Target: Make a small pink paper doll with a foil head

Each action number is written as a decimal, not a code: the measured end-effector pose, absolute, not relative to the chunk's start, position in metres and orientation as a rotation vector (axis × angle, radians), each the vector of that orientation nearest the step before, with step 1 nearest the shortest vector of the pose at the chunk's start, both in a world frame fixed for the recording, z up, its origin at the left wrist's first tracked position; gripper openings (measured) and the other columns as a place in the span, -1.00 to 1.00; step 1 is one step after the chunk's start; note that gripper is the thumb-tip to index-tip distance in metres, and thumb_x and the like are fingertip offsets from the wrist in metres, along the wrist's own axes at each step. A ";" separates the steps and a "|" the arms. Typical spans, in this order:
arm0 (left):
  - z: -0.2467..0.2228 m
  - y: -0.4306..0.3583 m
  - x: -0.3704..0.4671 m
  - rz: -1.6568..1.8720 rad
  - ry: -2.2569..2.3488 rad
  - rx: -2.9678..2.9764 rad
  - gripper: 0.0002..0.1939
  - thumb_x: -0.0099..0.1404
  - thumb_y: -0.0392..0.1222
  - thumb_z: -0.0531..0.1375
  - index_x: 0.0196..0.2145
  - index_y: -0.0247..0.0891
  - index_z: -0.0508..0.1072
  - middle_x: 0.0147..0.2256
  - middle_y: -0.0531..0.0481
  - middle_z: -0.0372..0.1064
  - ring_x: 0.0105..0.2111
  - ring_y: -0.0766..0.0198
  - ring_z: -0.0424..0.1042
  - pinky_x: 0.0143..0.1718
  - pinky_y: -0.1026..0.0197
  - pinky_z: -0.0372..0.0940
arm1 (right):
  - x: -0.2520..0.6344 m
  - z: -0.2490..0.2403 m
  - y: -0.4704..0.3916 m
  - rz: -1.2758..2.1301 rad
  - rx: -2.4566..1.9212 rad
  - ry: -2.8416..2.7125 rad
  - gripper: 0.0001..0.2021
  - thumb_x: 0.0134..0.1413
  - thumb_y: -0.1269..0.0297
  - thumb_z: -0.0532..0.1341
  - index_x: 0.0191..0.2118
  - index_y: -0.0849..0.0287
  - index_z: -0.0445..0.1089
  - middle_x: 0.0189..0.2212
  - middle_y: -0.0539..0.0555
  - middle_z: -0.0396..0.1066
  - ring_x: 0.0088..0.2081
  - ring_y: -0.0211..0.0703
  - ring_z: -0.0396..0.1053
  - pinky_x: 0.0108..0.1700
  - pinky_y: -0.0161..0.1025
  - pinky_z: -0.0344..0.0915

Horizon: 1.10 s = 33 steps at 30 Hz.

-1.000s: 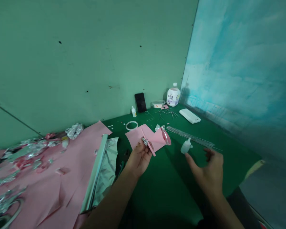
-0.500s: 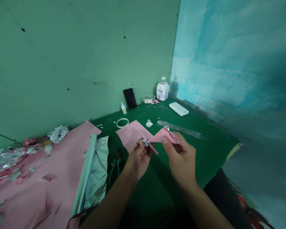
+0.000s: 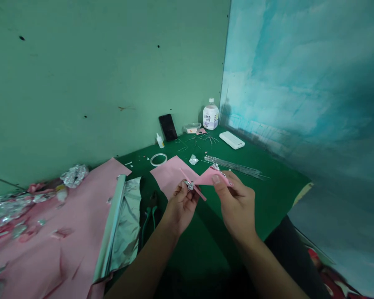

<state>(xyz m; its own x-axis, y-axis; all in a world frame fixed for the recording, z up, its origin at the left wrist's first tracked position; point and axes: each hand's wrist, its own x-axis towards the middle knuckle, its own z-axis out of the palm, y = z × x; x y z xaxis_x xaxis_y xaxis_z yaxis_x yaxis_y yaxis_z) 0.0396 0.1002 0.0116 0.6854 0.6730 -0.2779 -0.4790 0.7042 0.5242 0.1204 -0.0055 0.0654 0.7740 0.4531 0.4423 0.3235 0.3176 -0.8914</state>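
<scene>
Green wallboard (image 3: 96,74) and a green tabletop (image 3: 277,187) frame you at work, a blue-washed wall (image 3: 302,83) rising off beyond your right fingers. Your left hand (image 3: 183,205) pinches a slim pink stick (image 3: 202,195), thumb and fingertips closed on it around the middle, where a knob of crinkled silver foil (image 3: 190,185) bulges just at the fingertips. Both ends of the stick poke clear of your grip, slanting across it. Your right hand (image 3: 237,203) clamps a pink paper piece (image 3: 207,178), thumb pressed flat on its near face; smooth and matte, it tapers toward your left fingertips and wears bright, rumpled foil along its wide, far edge. Its narrow tip meets the foil knob in view, though whether they touch you cannot tell from here. Just past your left fingers lies a flat pink sheet (image 3: 171,172); beyond your right fingertips, a crumpled clear-white lump (image 3: 193,160) and a bundle of thin wires (image 3: 237,167). Green-handled pliers (image 3: 152,203) rest left of your left fingers.
</scene>
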 end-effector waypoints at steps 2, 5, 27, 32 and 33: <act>0.011 0.100 0.039 0.672 0.485 0.435 -0.87 0.24 -0.24 0.33 -0.38 -0.27 0.44 -0.34 0.00 0.47 -0.25 0.29 0.50 -0.12 0.23 0.39 | 0.122 0.064 -0.005 0.077 -1.280 -0.726 -0.81 0.18 0.24 0.27 -0.44 0.15 0.49 -0.38 0.01 0.42 -0.37 -0.25 0.35 -0.42 -0.31 0.22; 0.012 0.099 0.039 0.676 0.474 0.441 -0.84 0.20 -0.23 0.37 -0.39 -0.27 0.43 -0.34 0.00 0.47 -0.25 0.28 0.50 -0.14 0.24 0.39 | 0.123 0.065 -0.005 0.069 -1.285 -0.726 -0.70 0.17 0.24 0.27 -0.56 0.18 0.37 -0.40 0.01 0.41 -0.39 -0.28 0.32 -0.44 -0.33 0.18; 0.015 0.103 0.034 0.654 0.257 0.771 -0.67 0.06 -0.31 0.43 -0.27 -0.20 0.39 -0.43 0.14 0.38 -0.40 0.30 0.45 -0.37 0.18 0.42 | 0.125 0.051 -0.006 0.372 -1.101 -0.715 -0.76 0.20 0.19 0.27 -0.45 0.15 0.51 -0.44 0.02 0.34 -0.43 -0.27 0.28 -0.44 -0.26 0.20; 0.014 0.106 0.033 0.653 0.201 0.800 -0.71 0.08 -0.31 0.41 -0.31 -0.20 0.38 -0.43 0.12 0.38 -0.36 0.27 0.44 -0.33 0.15 0.43 | 0.125 0.050 -0.006 0.418 -1.025 -0.729 -0.76 0.23 0.20 0.25 -0.44 0.12 0.53 -0.40 0.02 0.35 -0.41 -0.27 0.29 -0.41 -0.24 0.22; 0.014 0.106 0.033 0.654 0.196 0.804 -0.71 0.08 -0.31 0.41 -0.31 -0.20 0.38 -0.43 0.11 0.38 -0.36 0.27 0.44 -0.32 0.15 0.42 | 0.125 0.050 -0.006 0.424 -1.019 -0.737 -0.75 0.23 0.21 0.24 -0.45 0.12 0.53 -0.40 0.02 0.35 -0.41 -0.27 0.30 -0.41 -0.23 0.22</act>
